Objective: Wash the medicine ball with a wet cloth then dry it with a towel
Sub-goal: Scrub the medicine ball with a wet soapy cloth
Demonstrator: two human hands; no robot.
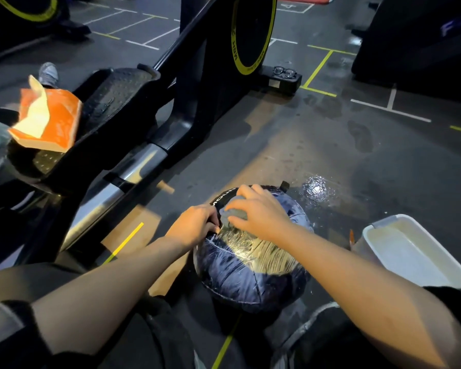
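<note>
A dark blue medicine ball (240, 278) sits on the wet gym floor between my knees, its top streaked with soapy foam. My right hand (258, 211) lies on the ball's top, fingers curled over a grey wet cloth (230, 213) and pressing it to the surface. My left hand (194, 225) grips the ball's left side near a black band with white lettering. An orange and white towel (48, 117) is draped on an exercise machine's pedal at the left.
A white plastic basin (410, 251) with milky water stands at my right. A black exercise machine (133, 145) with a yellow-rimmed flywheel fills the left and centre. Eyeglasses (284, 71) rest on its base. A puddle (316, 189) glistens beyond the ball.
</note>
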